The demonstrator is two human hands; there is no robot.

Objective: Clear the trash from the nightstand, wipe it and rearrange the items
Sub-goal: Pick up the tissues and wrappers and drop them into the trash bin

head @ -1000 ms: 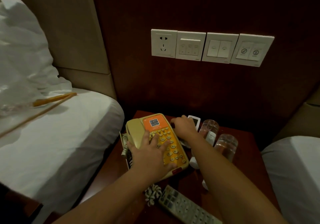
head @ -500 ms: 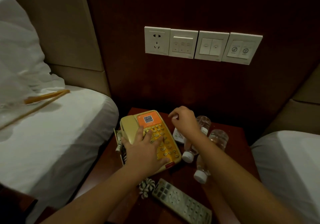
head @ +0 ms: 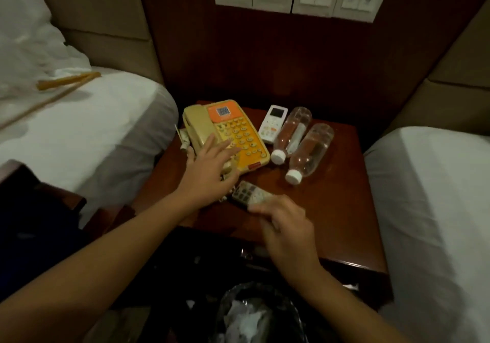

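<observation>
Nightstand point(head: 331, 223) fills frame centre, dark red wood, between two white beds. Bin point(head: 254, 316) at bottom centre with crumpled white trash in it, so I judge clearing is done and I'm on the rearranging.

Phone point(head: 225, 136) sits upper left of the top. My left hand point(head: 209, 173) lies flat on its near end, fingers straight and spread, gripping nothing.

Two water bottles point(head: 307, 152) lie on their sides right of the phone, caps toward me; white remote point(head: 273, 126) lies between the phone and the nearer bottle.

Key relation: grey remote point(head: 248, 194) lies just below the phone, long axis running upper left to lower right, near end under my right hand point(head: 286, 226). Right is the nearer hand. Its fingers curl over the remote's near end; blurred, so a firm grip I can't tell.
</observation>
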